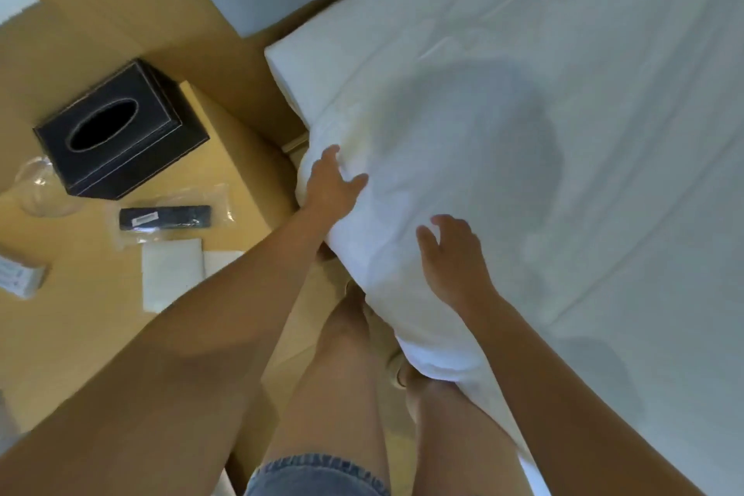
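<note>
Pillow (386,221), white and puffy, lies mid-frame at the corner of the bed (604,133). The left hand (332,185) rests on its left edge, fingers spread. The right hand (451,254) touches its top, fingers loosely bent and blurred. The right forearm hides its lower end. The sheet is creased. At left, a wooden desk (92,254) carries a black stitched tissue box (133,157).

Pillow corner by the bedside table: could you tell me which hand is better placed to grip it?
Probably left: the left hand touches the pillow at that edge, while the right hand is farther in, toward the bed.
</note>
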